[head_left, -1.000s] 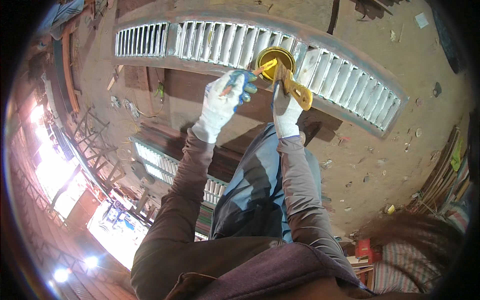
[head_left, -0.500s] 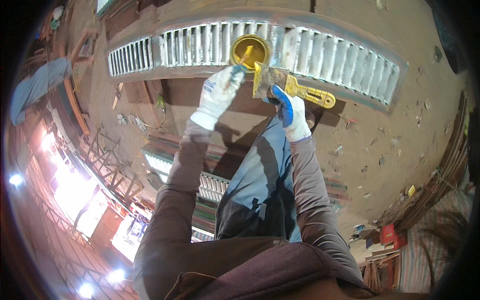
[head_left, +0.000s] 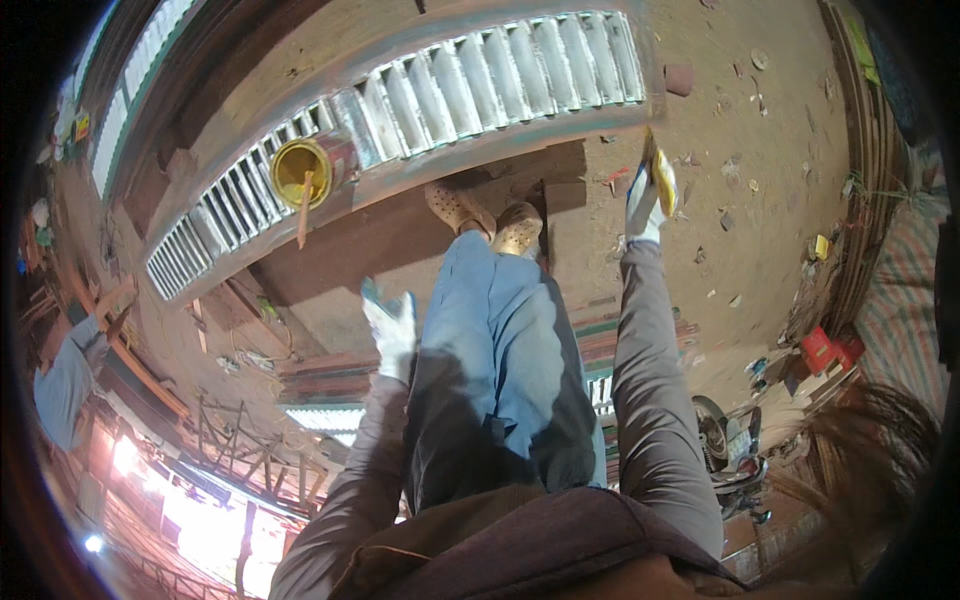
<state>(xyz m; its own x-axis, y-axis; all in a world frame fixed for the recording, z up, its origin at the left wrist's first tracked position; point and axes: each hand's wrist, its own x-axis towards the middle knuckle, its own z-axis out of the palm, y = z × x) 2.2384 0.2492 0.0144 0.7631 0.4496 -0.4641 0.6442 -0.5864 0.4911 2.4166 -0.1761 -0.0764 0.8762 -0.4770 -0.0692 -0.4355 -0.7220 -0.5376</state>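
On the dirt floor [head_left: 730, 180], at twelve o'clock from the person's shoes: one long louvred shutter panel [head_left: 480, 90], slatted, painted pale grey-white with a greenish edge, lying flat.

Paint can [head_left: 305, 168]: round, metal, yellow inside, resting on the panel's slats at about ten o'clock; a stick [head_left: 303, 215] stands in it, drooping over the rim. Half a second ago both hands were working at this can; now both have drawn away from it.

Left hand [head_left: 390, 322]: white knitted glove with blue patches, fingers loosely spread, holding nothing, hanging beside the left thigh at nine o'clock.

Right hand [head_left: 645, 205]: gloved alike, clenched around a yellow-handled brush [head_left: 660, 175], swung out to two o'clock, well apart from the can.

Also noted: dark timber planks [head_left: 400, 240] under the panel; red container [head_left: 822, 350] at four o'clock; another person [head_left: 70, 370] at the far left edge.
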